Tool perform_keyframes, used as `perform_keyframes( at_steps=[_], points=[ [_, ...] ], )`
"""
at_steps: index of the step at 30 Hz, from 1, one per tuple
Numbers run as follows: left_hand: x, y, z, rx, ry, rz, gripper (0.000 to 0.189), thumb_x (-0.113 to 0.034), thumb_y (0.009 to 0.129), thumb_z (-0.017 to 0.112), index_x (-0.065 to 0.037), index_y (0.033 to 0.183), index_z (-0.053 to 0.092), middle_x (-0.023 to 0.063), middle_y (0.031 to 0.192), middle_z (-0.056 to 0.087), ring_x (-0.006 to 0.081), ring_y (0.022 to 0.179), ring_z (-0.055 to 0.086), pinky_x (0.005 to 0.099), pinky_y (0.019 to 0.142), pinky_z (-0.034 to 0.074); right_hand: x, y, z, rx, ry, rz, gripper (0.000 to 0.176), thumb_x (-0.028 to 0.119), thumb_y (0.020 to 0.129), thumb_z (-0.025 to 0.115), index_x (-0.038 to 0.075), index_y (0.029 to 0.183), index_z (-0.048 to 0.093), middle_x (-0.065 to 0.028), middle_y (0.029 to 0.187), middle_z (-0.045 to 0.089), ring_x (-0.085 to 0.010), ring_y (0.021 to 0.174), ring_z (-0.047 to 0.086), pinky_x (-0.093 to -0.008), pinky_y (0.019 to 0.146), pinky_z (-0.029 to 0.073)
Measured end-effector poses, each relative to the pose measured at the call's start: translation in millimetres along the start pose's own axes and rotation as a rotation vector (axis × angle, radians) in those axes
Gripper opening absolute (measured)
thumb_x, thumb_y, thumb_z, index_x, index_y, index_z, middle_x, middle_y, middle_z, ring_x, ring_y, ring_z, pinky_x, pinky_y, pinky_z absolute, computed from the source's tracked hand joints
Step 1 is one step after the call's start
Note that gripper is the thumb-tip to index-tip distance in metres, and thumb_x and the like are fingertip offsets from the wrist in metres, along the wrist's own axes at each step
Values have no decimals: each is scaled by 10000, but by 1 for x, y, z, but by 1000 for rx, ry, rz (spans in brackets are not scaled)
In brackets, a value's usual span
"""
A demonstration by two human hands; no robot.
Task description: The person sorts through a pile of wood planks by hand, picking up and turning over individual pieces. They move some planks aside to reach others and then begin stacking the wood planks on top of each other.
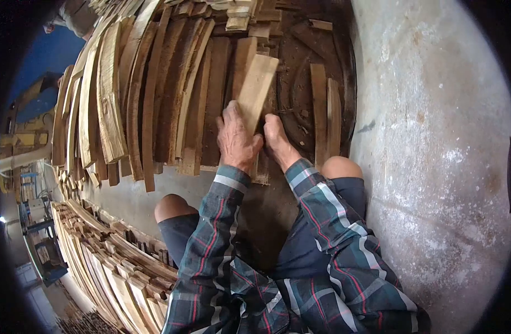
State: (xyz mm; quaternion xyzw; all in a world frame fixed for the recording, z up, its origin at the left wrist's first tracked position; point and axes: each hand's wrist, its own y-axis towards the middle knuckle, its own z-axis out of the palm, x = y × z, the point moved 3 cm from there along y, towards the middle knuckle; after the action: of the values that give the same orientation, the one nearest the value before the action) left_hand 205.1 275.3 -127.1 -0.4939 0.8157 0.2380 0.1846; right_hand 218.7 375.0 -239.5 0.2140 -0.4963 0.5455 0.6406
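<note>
I have the pale board [258,83] in my left hand [237,139], fingers lying over its left side towards the near end. It slants away from me, its far end leaning right, above the darker wood. My right hand [279,139] is at the board's right edge, fingers curled in; from this angle I cannot tell whether they pinch the wood or only rest against it.

To my left the long strips [151,94] lie side by side in a close rank, their near ends uneven, some reaching nearer to me than others. The rank thins out on my right: past the board, the dark surface [300,119] shows, scattered with chips, and then come two upright-looking strips [318,106], side by side near the pale wall [433,139]. Short blocks [238,16] are heaped at the far side, and a second stack [110,250] spreads at the near left.

As I judge it, the left of the rank is well filled and the right only sparsely. The wider room for my hands is between the board and those two strips. On the left, the strips' edges sit tight; at the right, the wall bounds my reach, and my right knee [342,167] sits just beside the strips' near ends.
</note>
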Motion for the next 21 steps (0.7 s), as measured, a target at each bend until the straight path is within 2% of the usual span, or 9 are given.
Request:
perform_keyframes(
  at_steps=[1,2,8,12,15,16,17,20,21],
  points=[
    [-1,0,-1,10,-13,1,841,-124,617,734,-21,1376,385,232,1244,505,477,1113,486,527,992,419,16,-11,3,5,12,14,493,244,966,341,-93,1179,630,-146,1195,654,-221,1119,566,-386,996,452],
    [-1,-2,-2,22,-27,-1,844,-121,613,729,-24,1378,385,231,1245,504,478,1110,485,525,988,423,10,-5,3,51,147,84,492,244,971,334,-75,1199,631,-150,1206,652,-237,1125,580,-390,1015,450],
    [1,-2,1,9,-32,-75,835,-114,600,748,-60,1357,400,209,1232,514,465,1091,490,522,961,439,13,3,14,10,295,94,507,248,999,290,-40,1316,562,-165,1294,617,-279,1162,593,-409,1056,443],
    [5,-3,-8,40,-83,-88,847,-114,592,789,-70,1354,421,212,1248,513,461,1104,484,525,954,445,28,-7,23,36,296,63,569,381,1072,259,-35,1354,526,-161,1328,595,-274,1192,584,-405,1072,436],
    [11,-11,-24,-128,-243,-105,802,-121,639,816,-14,1356,473,202,1208,537,380,1112,540,478,962,475,32,-2,23,25,376,47,719,561,1075,208,-20,1392,490,-157,1355,581,-265,1232,568,-406,1092,428],
    [14,-13,-27,-173,-298,-105,789,-123,655,825,5,1357,491,199,1195,546,353,1115,559,462,964,484,33,-3,24,37,398,49,713,556,1077,210,-18,1397,487,-152,1364,576,-265,1237,564,-405,1094,426],
    [29,-13,-18,-264,-443,-90,824,-242,677,836,39,1368,485,186,1155,558,301,1097,574,429,965,493,33,-5,23,44,421,52,706,551,1079,212,-16,1401,484,-147,1373,571,-265,1243,561,-403,1097,425],
    [18,-3,-37,-265,-24,-180,831,-279,685,827,41,1366,474,231,1136,561,384,1079,554,478,969,467,36,-10,24,-2,442,56,703,552,1078,217,-9,1412,479,-137,1393,557,-269,1254,550,-398,1103,419],
    [15,1,-35,-251,-9,-139,828,-262,687,827,41,1369,467,241,1143,561,395,1079,549,489,967,462,32,-10,21,-7,444,47,707,555,1077,218,-9,1415,476,-139,1394,555,-271,1254,549,-400,1103,417]
  ],
)
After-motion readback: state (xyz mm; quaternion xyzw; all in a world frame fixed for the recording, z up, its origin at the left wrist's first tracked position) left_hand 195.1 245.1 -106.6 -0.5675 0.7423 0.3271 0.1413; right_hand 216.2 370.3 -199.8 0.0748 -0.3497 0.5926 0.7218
